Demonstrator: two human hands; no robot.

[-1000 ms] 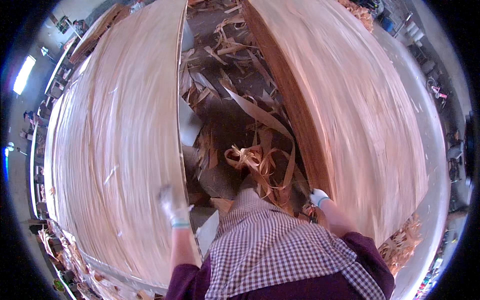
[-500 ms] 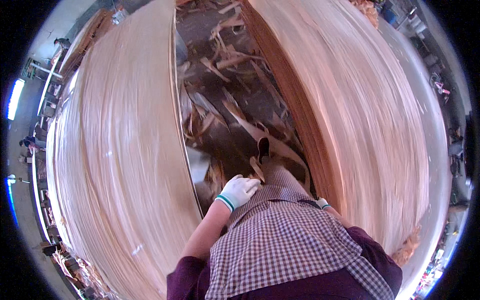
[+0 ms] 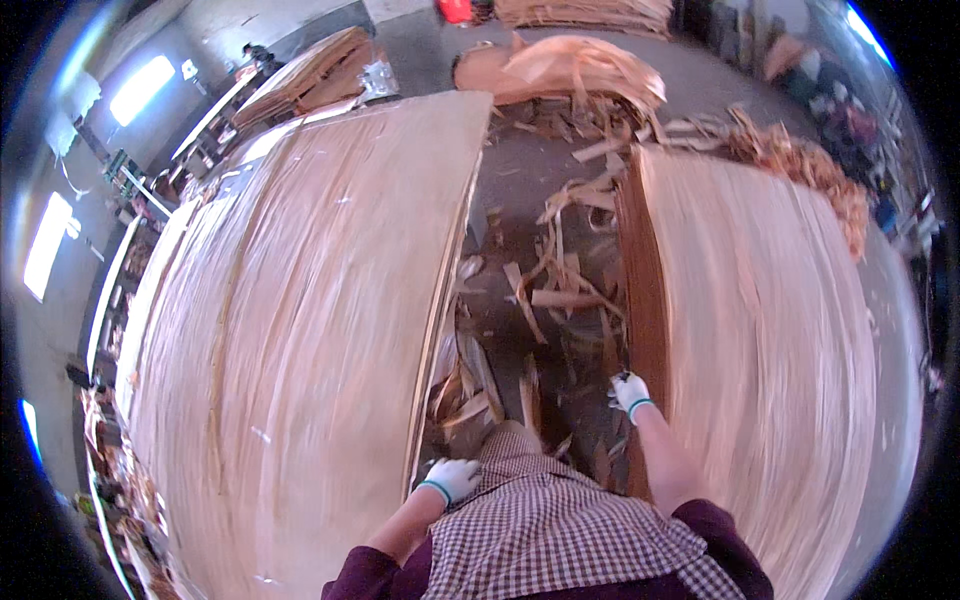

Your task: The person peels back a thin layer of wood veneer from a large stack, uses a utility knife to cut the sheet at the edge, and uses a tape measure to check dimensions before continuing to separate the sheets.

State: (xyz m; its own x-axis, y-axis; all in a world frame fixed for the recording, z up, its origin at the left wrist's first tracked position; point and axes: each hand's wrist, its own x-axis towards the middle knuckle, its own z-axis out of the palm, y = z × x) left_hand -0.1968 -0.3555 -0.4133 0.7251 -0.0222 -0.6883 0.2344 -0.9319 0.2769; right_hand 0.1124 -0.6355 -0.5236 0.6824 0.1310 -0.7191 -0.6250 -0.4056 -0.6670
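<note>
My left hand (image 3: 455, 480), in a white glove with a green cuff, rests against the checked apron (image 3: 560, 520) beside the left stack's edge. Its fingers look loosely stretched, with nothing visible in them. My right hand (image 3: 628, 392), gloved alike, is closed at the inner edge of the right stack of wood veneer sheets (image 3: 760, 330). A small dark thing shows at its fingertips, too blurred to name. To my left lies a broad, pale stack of veneer sheets (image 3: 320, 300).
Torn veneer strips (image 3: 565, 290) litter the dark floor of the aisle between the stacks. Beyond lie a curved veneer pile (image 3: 570, 70), another sheet stack (image 3: 310, 75) and a heap of scraps (image 3: 800, 170). Bright windows (image 3: 142, 90) are in the left wall.
The view has tilted up, showing the stacks' far ends. My right hand has come forward from beside my hip to the right stack's edge. My left hand stays by the apron.
</note>
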